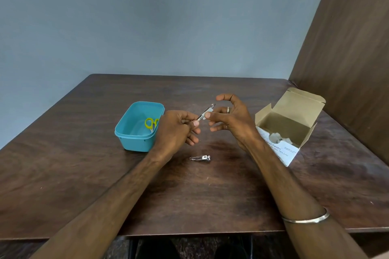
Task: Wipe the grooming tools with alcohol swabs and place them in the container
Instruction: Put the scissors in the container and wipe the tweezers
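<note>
My left hand grips the near end of a thin metal tool, likely tweezers, held above the table and angled up to the right. My right hand pinches a small white alcohol swab against the tool's shaft between thumb and a finger, the other fingers spread. A silver nail clipper lies on the table below both hands. The teal container stands left of my left hand, with yellow-handled scissors inside it.
An open cardboard box of alcohol swabs sits at the right with white swabs inside. The dark wooden table meets a grey wall behind and a brown panel on the right. Its near edge runs below my forearms.
</note>
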`<action>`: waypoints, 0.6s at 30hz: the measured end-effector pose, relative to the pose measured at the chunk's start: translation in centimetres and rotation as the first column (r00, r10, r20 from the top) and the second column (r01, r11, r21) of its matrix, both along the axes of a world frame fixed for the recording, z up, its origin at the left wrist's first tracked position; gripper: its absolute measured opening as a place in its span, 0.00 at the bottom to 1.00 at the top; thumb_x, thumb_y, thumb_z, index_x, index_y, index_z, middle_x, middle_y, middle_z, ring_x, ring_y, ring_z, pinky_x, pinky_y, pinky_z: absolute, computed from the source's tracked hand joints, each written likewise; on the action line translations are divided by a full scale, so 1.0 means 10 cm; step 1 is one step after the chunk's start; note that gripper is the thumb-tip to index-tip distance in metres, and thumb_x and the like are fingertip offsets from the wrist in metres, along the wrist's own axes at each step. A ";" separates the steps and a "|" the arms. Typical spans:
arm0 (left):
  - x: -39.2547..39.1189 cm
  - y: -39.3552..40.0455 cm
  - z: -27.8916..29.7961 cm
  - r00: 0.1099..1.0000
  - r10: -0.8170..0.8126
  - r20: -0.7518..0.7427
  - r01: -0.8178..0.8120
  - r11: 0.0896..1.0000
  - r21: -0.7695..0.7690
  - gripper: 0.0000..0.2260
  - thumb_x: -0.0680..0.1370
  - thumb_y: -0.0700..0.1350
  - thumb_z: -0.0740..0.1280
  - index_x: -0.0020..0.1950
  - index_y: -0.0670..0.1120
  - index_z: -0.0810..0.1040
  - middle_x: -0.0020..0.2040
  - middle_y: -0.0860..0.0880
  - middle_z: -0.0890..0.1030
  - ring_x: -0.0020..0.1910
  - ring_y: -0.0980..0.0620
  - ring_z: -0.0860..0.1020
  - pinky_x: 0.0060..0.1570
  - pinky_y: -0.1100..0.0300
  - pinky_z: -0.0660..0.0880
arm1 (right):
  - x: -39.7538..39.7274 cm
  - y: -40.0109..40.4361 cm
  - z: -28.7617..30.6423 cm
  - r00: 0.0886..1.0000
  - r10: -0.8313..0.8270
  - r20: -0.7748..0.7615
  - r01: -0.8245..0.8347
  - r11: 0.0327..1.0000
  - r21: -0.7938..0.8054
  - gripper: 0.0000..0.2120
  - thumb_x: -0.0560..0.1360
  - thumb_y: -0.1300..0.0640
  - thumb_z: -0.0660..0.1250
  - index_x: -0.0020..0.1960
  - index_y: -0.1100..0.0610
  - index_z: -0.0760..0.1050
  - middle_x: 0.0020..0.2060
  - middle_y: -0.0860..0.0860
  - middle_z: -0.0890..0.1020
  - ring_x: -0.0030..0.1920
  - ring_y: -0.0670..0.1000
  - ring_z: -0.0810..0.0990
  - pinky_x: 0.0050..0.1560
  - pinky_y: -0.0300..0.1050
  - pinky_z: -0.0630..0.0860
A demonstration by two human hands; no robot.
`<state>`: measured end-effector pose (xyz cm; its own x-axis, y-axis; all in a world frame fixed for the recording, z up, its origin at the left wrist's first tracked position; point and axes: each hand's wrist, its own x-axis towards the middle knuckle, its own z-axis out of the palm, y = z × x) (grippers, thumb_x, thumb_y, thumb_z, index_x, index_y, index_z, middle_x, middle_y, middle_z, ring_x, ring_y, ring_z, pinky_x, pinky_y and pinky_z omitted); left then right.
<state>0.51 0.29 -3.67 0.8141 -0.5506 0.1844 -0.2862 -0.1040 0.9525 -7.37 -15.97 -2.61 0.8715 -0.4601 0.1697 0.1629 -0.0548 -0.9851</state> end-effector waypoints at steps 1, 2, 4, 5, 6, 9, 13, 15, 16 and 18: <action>-0.01 0.00 0.00 1.000 -0.001 -0.001 0.001 1.000 -0.003 0.04 0.79 0.37 0.68 0.49 0.43 0.83 0.33 0.45 0.84 0.28 0.46 0.82 0.28 0.57 0.79 | 0.00 0.01 0.00 1.000 0.005 -0.005 -0.005 1.000 -0.008 0.27 0.69 0.67 0.79 0.63 0.57 0.71 0.36 0.53 0.85 0.35 0.53 0.84 0.36 0.51 0.84; -0.01 0.00 0.01 1.000 -0.002 -0.003 0.002 1.000 -0.006 0.04 0.79 0.37 0.68 0.49 0.44 0.83 0.33 0.45 0.84 0.28 0.46 0.82 0.28 0.57 0.79 | 0.01 0.03 -0.01 1.000 0.012 -0.008 -0.012 1.000 -0.015 0.27 0.69 0.67 0.79 0.63 0.57 0.71 0.36 0.54 0.86 0.34 0.53 0.83 0.35 0.50 0.84; -0.02 0.01 0.01 1.000 -0.005 -0.005 0.005 1.000 -0.015 0.05 0.79 0.38 0.68 0.47 0.46 0.83 0.33 0.45 0.84 0.27 0.46 0.82 0.28 0.56 0.80 | 0.02 0.06 -0.02 1.000 0.024 -0.011 -0.025 0.999 -0.025 0.27 0.69 0.67 0.79 0.63 0.58 0.71 0.36 0.55 0.85 0.33 0.53 0.83 0.34 0.50 0.83; -0.02 0.01 0.02 1.000 -0.007 -0.003 0.007 1.000 -0.018 0.06 0.79 0.38 0.68 0.47 0.46 0.83 0.33 0.45 0.84 0.27 0.47 0.82 0.28 0.56 0.80 | 0.02 0.07 -0.03 1.000 0.027 -0.012 -0.028 0.999 -0.032 0.28 0.69 0.67 0.79 0.64 0.58 0.71 0.37 0.56 0.85 0.33 0.53 0.82 0.35 0.50 0.82; -0.02 0.01 0.02 1.000 -0.008 -0.002 0.008 1.000 -0.021 0.06 0.79 0.38 0.68 0.47 0.47 0.83 0.33 0.45 0.84 0.28 0.46 0.82 0.28 0.55 0.80 | 0.02 0.08 -0.04 1.000 0.028 -0.014 -0.029 0.999 -0.041 0.28 0.69 0.67 0.79 0.64 0.57 0.70 0.37 0.57 0.84 0.33 0.53 0.82 0.35 0.51 0.82; -0.03 0.00 0.03 1.000 -0.015 -0.010 0.014 0.999 -0.044 0.04 0.78 0.40 0.70 0.47 0.48 0.83 0.34 0.44 0.84 0.28 0.46 0.82 0.29 0.54 0.80 | 0.03 0.07 -0.06 0.999 0.040 -0.024 -0.042 0.996 -0.073 0.30 0.69 0.65 0.79 0.65 0.54 0.70 0.35 0.54 0.83 0.33 0.52 0.82 0.37 0.52 0.82; -0.04 0.01 0.03 0.998 -0.047 -0.040 0.044 0.997 -0.067 0.03 0.77 0.41 0.72 0.50 0.44 0.84 0.36 0.42 0.85 0.28 0.46 0.82 0.28 0.56 0.80 | 0.04 0.07 -0.08 0.998 0.054 -0.032 -0.057 0.994 -0.089 0.34 0.69 0.65 0.79 0.68 0.51 0.68 0.34 0.52 0.82 0.34 0.53 0.82 0.37 0.52 0.81; -0.03 0.02 0.03 0.995 -0.086 -0.053 0.082 0.995 -0.064 0.06 0.78 0.39 0.71 0.54 0.42 0.83 0.38 0.43 0.86 0.29 0.48 0.82 0.29 0.58 0.81 | 0.05 0.06 -0.08 0.999 0.042 -0.026 -0.044 0.995 -0.090 0.34 0.69 0.65 0.80 0.68 0.50 0.68 0.34 0.51 0.83 0.34 0.52 0.82 0.36 0.50 0.81; -0.03 0.02 0.03 0.994 -0.100 -0.051 0.097 0.994 -0.058 0.07 0.78 0.38 0.70 0.55 0.43 0.83 0.38 0.44 0.86 0.30 0.48 0.83 0.30 0.58 0.81 | 0.05 0.05 -0.07 0.999 0.030 -0.019 -0.032 0.996 -0.088 0.35 0.68 0.65 0.80 0.68 0.50 0.68 0.33 0.50 0.83 0.33 0.51 0.81 0.35 0.49 0.81; -0.02 0.02 0.02 0.993 -0.111 -0.035 0.109 0.993 -0.045 0.09 0.78 0.36 0.69 0.58 0.43 0.82 0.39 0.45 0.86 0.31 0.48 0.83 0.31 0.58 0.81 | 0.04 0.02 -0.06 1.000 0.002 -0.002 -0.002 0.997 -0.072 0.35 0.67 0.65 0.81 0.68 0.49 0.68 0.33 0.50 0.84 0.31 0.50 0.81 0.33 0.48 0.81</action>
<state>0.27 0.48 -3.46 0.7557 -0.6296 0.1803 -0.2578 -0.0328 0.9657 -6.93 -15.75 -3.24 0.8729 -0.4446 0.2008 0.1614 -0.1252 -0.9789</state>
